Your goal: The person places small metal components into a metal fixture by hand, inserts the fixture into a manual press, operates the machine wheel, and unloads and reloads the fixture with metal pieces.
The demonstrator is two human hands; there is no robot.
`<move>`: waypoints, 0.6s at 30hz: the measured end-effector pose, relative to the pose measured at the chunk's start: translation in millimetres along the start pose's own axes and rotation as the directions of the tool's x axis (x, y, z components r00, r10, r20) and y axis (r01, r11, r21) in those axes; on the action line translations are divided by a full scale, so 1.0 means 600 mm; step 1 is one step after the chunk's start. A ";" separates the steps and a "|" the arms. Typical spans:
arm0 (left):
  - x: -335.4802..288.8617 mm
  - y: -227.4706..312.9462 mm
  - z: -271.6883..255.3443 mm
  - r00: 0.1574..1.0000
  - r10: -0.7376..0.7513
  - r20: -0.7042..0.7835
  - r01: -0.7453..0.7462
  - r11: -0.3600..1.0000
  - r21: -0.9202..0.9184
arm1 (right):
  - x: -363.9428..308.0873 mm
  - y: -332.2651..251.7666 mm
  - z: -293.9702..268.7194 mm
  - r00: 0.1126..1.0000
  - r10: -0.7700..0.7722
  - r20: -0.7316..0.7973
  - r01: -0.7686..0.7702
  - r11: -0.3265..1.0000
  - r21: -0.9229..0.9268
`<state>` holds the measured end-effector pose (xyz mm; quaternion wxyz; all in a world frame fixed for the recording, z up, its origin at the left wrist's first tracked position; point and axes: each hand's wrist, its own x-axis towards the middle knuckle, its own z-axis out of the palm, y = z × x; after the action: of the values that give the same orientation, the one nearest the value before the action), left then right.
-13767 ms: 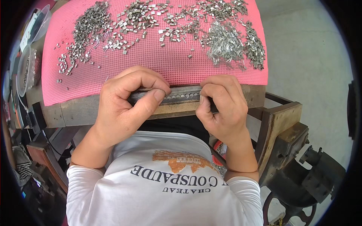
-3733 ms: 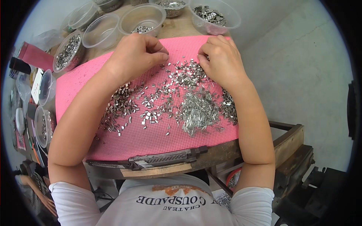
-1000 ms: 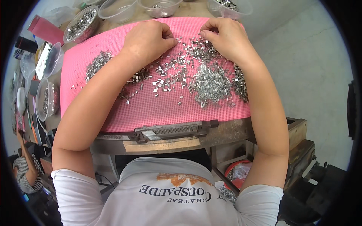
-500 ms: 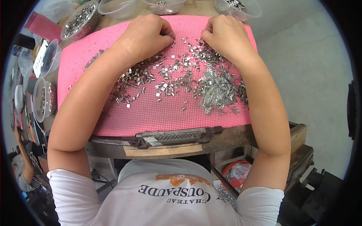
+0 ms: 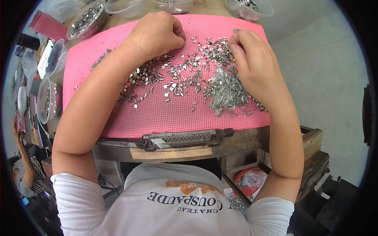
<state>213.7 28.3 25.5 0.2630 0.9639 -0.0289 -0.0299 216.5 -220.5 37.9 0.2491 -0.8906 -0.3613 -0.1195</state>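
Note:
A pink textured mat (image 5: pixel 157 118) covers the bench, with loose metal bits scattered over it. Near its far edge my left hand (image 5: pixel 159 34) is closed, thumb against curled fingers; whatever they pinch is too small to make out. Over the right side, my right hand (image 5: pixel 254 59) has its thumb and fingertips at the edge of a pile of small metal pieces (image 5: pixel 218 51). Its fingers are bent, and their grip is partly hidden. Just beside that hand lies a heap of thin silvery pins (image 5: pixel 226 90). More small metal blocks (image 5: pixel 147 74) lie beside my left forearm.
Clear plastic tubs line the back, one with metal pieces (image 5: pixel 86 19) at far left and another (image 5: pixel 248 8) at far right. A tub (image 5: pixel 50 100) and a pink cup (image 5: pixel 48 26) stand left. A dark metal bar (image 5: pixel 185 138) runs along the front edge. Another person (image 5: pixel 27 173) is at far left.
My right hand has moved nearer and to the right, from the far edge down to the metal pile, and its fingers have loosened. My left hand has stayed nearly in place.

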 end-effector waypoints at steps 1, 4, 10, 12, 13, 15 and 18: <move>0.003 -0.001 -0.001 1.000 -0.003 0.001 0.003 1.000 0.001 | -0.013 -0.010 -0.008 1.000 0.007 -0.026 -0.005 0.997 0.073; 0.016 -0.001 -0.004 0.995 -0.038 0.087 0.039 0.999 -0.013 | -0.042 -0.024 -0.030 1.000 0.008 0.010 -0.008 0.997 0.081; 0.039 -0.029 0.001 0.978 -0.070 0.198 0.070 0.998 0.004 | -0.101 -0.053 -0.041 0.997 0.031 -0.070 -0.015 0.976 0.217; 0.040 -0.048 0.004 0.981 -0.028 0.193 0.039 0.998 -0.049 | -0.122 -0.074 -0.032 0.997 0.049 -0.061 -0.031 0.962 0.271; 0.030 -0.042 0.002 0.988 0.039 0.152 -0.027 0.996 -0.082 | -0.134 -0.083 -0.029 0.996 0.068 -0.064 -0.045 0.949 0.313; -0.005 -0.030 -0.002 0.990 0.033 0.137 -0.009 0.984 -0.178 | -0.160 -0.098 -0.017 0.998 0.011 -0.069 0.009 0.957 0.289; -0.096 0.032 -0.013 0.975 0.188 0.121 -0.111 0.876 -0.470 | -0.204 -0.123 0.006 0.994 0.015 -0.104 0.017 0.952 0.306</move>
<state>155.9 19.9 44.2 0.4823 0.8630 -0.1170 -0.0943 77.6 -244.8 12.9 0.4027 -0.8335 -0.3622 -0.1090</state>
